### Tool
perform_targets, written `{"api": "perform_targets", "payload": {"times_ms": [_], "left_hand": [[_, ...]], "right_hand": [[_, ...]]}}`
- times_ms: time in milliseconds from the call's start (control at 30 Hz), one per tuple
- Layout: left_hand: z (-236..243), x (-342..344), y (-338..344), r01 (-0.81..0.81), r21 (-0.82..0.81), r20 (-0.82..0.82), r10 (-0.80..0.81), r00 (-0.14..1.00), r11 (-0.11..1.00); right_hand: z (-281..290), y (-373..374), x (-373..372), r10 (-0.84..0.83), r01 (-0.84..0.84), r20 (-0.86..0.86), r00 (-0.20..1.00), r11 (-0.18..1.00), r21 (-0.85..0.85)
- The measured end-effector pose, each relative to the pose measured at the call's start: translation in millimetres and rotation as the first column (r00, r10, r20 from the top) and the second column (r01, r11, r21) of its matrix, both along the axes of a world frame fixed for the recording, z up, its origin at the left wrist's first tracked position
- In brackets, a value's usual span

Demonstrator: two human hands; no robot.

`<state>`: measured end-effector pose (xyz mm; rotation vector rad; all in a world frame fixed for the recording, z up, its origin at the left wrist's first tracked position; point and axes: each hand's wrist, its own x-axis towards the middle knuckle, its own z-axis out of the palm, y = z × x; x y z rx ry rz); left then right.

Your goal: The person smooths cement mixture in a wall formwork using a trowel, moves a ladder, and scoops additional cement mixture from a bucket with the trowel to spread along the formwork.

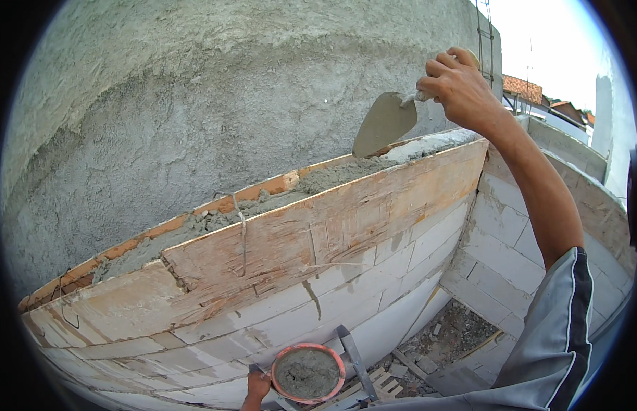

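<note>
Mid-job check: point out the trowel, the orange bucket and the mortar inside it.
Trowel (385, 126): head view, middle of the blade.
Orange bucket (342, 374): head view, right side of the rim.
Mortar (307, 375): head view, middle of its surface.

The trowel blade (387, 127) and mortar (339, 175) are grey; the bucket rim (342, 375) is orange-red. The formwork board (277, 240) shows tan-brown with darker streaks, the block wall (359, 281) off-white with grey joint lines. The grey sleeve (548, 329) bears a white-edged black stripe.
</note>
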<state>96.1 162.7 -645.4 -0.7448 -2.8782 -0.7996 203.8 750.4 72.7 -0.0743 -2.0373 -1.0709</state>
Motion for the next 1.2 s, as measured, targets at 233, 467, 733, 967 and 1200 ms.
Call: {"api": "perform_targets", "payload": {"times_ms": [233, 467, 733, 967, 1200], "left_hand": [[-3.6, 1.4, -1.8, -0.08, -0.042, 0.138, 0.085, 0.987, 0.996], [17.5, 8.6, 4.7, -0.141, -0.054, 0.249, 0.15, 0.957, 0.989], [-0.8, 8.1, 0.8, -0.184, -0.012, 0.175, 0.184, 0.967, 0.983], [-13.5, -2.6, -4.3, 0.034, -0.144, 0.035, -0.03, 0.999, 0.989], [-11.1, -2.1, 0.9, -0.073, -0.056, 0.087, 0.078, 0.993, 0.996]], "right_hand": [[-26.4, -46.0, -43.3, 0.277, -0.286, 0.117, 0.954, 0.955, 0.078], [-28.6, -70.1, -55.0, 0.367, -0.382, 0.137, 0.92, 0.918, 0.105], [-31.9, -65.4, -51.4, 0.314, -0.324, 0.101, 0.944, 0.939, 0.113], [-10.6, -52.6, -45.3, 0.277, -0.276, 0.017, 0.961, 0.945, 0.177], [13.3, -17.2, -5.5, 0.214, -0.206, -0.063, 0.975, 0.972, 0.108]]}}
